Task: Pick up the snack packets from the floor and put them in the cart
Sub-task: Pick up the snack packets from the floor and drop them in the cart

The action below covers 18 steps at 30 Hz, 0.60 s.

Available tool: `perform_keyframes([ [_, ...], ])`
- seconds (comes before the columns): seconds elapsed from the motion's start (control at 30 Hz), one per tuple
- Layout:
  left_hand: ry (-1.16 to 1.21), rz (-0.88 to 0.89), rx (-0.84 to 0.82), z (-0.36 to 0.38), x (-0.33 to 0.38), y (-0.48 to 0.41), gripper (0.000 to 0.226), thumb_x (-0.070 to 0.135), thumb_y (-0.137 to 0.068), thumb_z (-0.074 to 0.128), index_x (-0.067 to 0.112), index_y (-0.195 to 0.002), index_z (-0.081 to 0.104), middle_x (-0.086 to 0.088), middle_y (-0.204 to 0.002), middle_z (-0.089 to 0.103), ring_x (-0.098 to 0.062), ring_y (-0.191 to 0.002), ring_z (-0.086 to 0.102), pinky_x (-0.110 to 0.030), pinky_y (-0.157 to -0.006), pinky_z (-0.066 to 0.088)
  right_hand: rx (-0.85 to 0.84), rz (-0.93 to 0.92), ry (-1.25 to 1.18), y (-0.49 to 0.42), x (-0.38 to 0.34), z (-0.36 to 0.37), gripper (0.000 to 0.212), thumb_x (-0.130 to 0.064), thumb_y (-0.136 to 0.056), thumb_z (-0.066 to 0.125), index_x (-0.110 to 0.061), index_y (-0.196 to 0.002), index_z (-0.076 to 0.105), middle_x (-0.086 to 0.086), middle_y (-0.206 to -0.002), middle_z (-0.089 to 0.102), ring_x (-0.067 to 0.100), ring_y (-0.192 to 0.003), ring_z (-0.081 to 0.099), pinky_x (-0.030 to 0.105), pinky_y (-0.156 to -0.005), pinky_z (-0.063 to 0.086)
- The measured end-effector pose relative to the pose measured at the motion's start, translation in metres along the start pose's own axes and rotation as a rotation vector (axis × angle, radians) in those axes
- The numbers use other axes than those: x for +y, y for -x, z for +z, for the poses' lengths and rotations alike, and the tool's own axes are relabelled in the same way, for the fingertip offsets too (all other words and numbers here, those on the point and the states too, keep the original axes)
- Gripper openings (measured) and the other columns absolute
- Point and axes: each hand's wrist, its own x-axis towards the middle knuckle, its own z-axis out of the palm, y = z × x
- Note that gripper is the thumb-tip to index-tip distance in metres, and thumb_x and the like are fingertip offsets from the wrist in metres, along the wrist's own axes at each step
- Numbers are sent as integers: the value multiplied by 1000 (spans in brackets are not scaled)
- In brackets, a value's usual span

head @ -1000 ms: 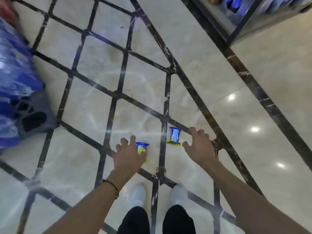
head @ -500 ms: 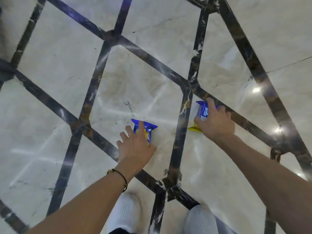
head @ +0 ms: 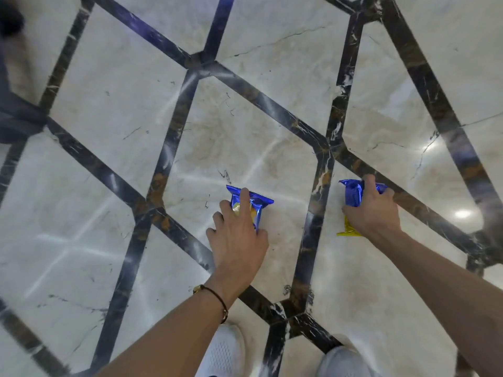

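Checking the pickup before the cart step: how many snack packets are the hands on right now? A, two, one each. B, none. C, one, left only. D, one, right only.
A: the left hand grips one blue packet and the right hand grips another packet.

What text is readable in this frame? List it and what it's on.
None readable.
Left packet: blue and yellow wrapper under the left hand, print mostly covered by the fingers, no letters legible.
Right packet: crumpled blue foil with a yellow end, in the right hand, no print legible.
Floor, shoes and wrist cord: no markings visible.
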Motion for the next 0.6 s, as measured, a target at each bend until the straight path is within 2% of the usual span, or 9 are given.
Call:
perform_keyframes([
  [0.13, 20, -52, -4, -72, -5, 22, 84, 35, -81, 63, 32, -147, 12, -8, -128, 40, -28, -106, 50, -45, -81, 51, 20, -131, -36, 43, -30, -47, 66, -26, -81, 70, -25, -131, 27, 24, -122, 38, 46, -92, 51, 49, -83, 51],
  [0.2, 33, -63, 14, -130, -5, 41, 85, 35, -81, 64, 32, -147, 11, -8, -131, 38, -28, -112, 49, -46, -86, 51, 47, -189, -44, 72, -57, -94, 60, -25, -83, 67, -23, -130, 29, 23, -115, 40, 44, -86, 51, 49, -80, 51],
  [0.3, 61, -95, 67, -230, -3, 67, 86, 36, -82, 65, 34, -147, 9, -7, -140, 34, -30, -124, 45, -48, -94, 50, 74, -284, -10, 114, -109, -178, 61, -26, -85, 67, -21, -134, 31, 25, -114, 41, 46, -88, 52, 49, -82, 50],
  [0.43, 78, -166, 175, -382, -4, 95, 84, 39, -81, 63, 35, -148, 11, -3, -129, 38, -25, -110, 49, -44, -85, 50, 137, -409, -43, 165, -191, -311, 66, -21, -81, 68, -21, -136, 32, 25, -112, 42, 44, -84, 52, 46, -79, 50],
  [0.6, 126, -259, 367, -576, -10, 154, 83, 36, -76, 62, 36, -145, 16, -1, -126, 38, -25, -111, 50, -43, -81, 48, 196, -649, -23, 266, -294, -469, 70, -24, -84, 65, -23, -144, 28, 23, -117, 42, 40, -90, 52, 41, -75, 49],
])
